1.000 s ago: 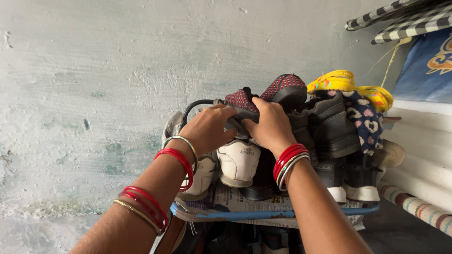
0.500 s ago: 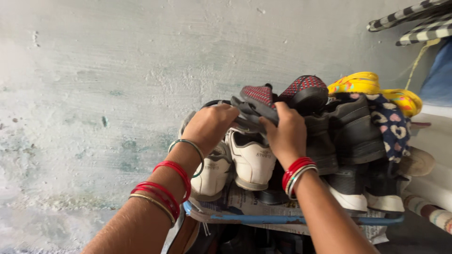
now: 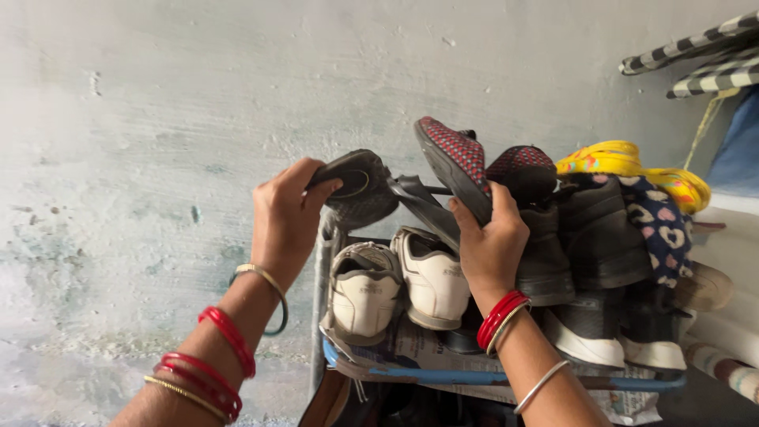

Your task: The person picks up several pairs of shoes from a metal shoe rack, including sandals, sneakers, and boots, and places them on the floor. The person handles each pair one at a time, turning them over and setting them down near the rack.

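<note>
Dark sandal (image 3: pixel 360 186) and red-checked shoe (image 3: pixel 455 162), raised in both hands.

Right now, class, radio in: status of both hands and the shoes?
Left hand gripping dark grey sandal. Right hand gripping red-patterned woven shoe. White sneakers beneath, crowded blue metal rack.

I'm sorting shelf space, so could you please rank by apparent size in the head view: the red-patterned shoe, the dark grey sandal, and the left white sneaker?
1. Red-patterned shoe
2. Left white sneaker, similar, so unsure
3. Dark grey sandal
</note>
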